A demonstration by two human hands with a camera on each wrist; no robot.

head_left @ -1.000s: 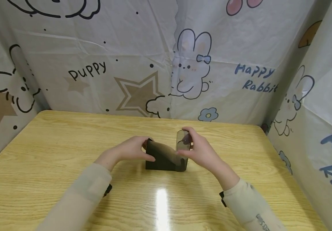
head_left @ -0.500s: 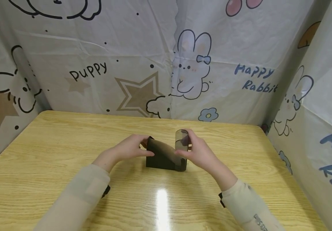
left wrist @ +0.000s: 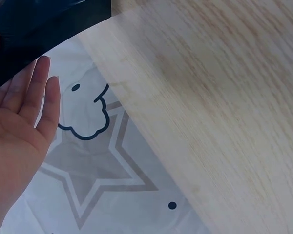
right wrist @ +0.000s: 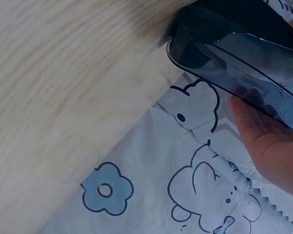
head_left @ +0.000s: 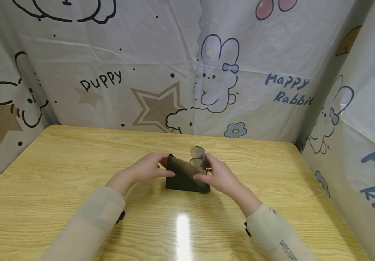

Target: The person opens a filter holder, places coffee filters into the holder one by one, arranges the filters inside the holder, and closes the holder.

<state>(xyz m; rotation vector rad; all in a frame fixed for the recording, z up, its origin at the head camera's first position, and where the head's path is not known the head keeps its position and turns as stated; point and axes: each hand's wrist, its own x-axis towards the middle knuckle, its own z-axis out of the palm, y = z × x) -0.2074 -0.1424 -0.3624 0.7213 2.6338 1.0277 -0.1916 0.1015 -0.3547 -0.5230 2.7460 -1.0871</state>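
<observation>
A black box (head_left: 182, 178) with a slanting top stands on the wooden table in the head view. My left hand (head_left: 146, 167) grips its tall left end, thumb on the front and fingers behind; in the left wrist view these fingers lie under the dark box (left wrist: 53, 29). At the right end, a smoky see-through cover (head_left: 197, 153) leans left over the low part of the box. My right hand (head_left: 221, 175) holds this cover between thumb in front and fingers behind. The right wrist view shows the clear cover (right wrist: 219, 68) around the box's end, fingers against its side.
The wooden table (head_left: 86, 152) runs out to both sides of the box. Behind it hangs a white printed cloth (head_left: 155, 50), and another cloth side (head_left: 363, 137) stands along the right edge.
My right hand has moved left, and the smoky cover has tipped from upright to leaning left over the box. My left hand stays at the box's left end, nearly still.
</observation>
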